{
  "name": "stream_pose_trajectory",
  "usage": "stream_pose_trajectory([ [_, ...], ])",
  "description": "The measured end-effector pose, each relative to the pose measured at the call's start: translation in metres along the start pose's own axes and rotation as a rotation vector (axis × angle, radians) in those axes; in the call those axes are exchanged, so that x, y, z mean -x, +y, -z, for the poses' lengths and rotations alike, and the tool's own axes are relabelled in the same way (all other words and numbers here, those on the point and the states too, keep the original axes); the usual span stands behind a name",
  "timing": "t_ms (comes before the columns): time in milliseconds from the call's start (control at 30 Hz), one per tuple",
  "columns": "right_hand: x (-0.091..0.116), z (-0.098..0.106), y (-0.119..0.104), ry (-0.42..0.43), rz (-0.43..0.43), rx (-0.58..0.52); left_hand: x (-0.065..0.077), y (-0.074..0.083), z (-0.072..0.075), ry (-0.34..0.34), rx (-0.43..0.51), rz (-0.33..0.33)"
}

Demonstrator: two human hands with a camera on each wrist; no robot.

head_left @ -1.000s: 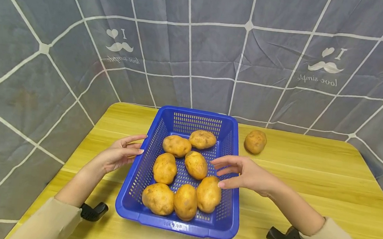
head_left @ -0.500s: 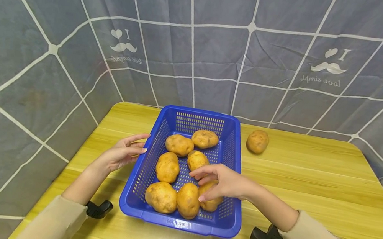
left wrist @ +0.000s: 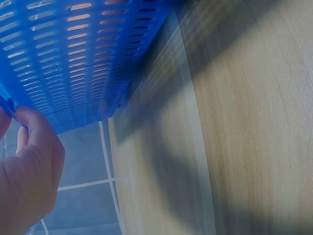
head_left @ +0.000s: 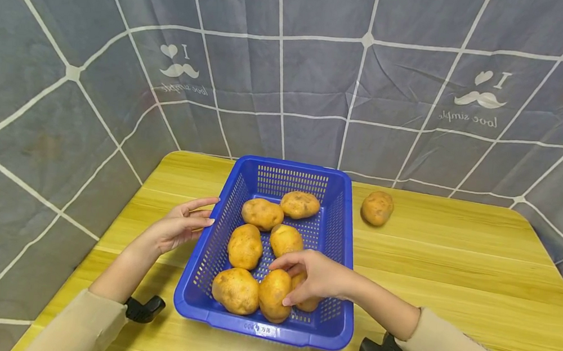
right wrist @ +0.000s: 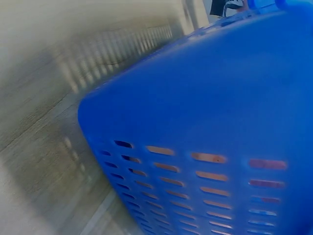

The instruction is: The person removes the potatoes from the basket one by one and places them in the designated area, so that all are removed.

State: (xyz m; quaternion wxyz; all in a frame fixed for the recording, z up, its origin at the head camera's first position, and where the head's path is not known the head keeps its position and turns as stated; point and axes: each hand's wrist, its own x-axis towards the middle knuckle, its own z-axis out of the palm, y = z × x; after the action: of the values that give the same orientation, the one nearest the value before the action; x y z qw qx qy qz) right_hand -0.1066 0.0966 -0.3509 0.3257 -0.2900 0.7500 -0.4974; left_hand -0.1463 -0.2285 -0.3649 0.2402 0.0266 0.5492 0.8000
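A blue plastic basket with slotted walls holds several potatoes. My left hand is at its left rim, and the left wrist view shows the thumb and a finger pinching the rim. Inside the basket, my right hand curls over a potato in the front row, fingertips at its far side and thumb on its right side. Under the right hand another potato is partly hidden. At the front left lies a large potato. The right wrist view shows mainly the basket's outer wall.
One potato lies on the wooden table, right of the basket. Further potatoes sit in the basket's middle and back. A grey curtain with white lines hangs behind and at both sides of the table.
My right hand has moved left and down into the basket, from over the right side to the front middle potato. My left hand stays at the rim.
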Motion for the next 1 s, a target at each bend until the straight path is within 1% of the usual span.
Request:
stream_pose_trajectory([
  [200,-0.002,-0.004,0.001,-0.013,0.011,0.044,0.000,-0.001,0.002,-0.007,0.004,-0.003],
  [400,-0.003,-0.005,0.001,-0.009,0.029,0.104,0.000,-0.001,0.001,-0.005,0.006,-0.002],
  [600,-0.001,-0.001,0.005,0.003,0.055,0.111,-0.001,-0.004,0.001,-0.013,0.010,-0.005],
  [667,0.000,0.001,0.007,0.017,0.070,0.092,-0.002,-0.005,0.001,-0.019,0.014,-0.010],
  [800,0.002,0.005,0.008,0.042,0.092,0.012,-0.003,-0.006,0.002,-0.037,0.021,-0.023],
  [1000,0.005,0.009,0.010,0.098,0.098,-0.098,-0.003,-0.008,0.004,-0.052,0.026,-0.035],
])
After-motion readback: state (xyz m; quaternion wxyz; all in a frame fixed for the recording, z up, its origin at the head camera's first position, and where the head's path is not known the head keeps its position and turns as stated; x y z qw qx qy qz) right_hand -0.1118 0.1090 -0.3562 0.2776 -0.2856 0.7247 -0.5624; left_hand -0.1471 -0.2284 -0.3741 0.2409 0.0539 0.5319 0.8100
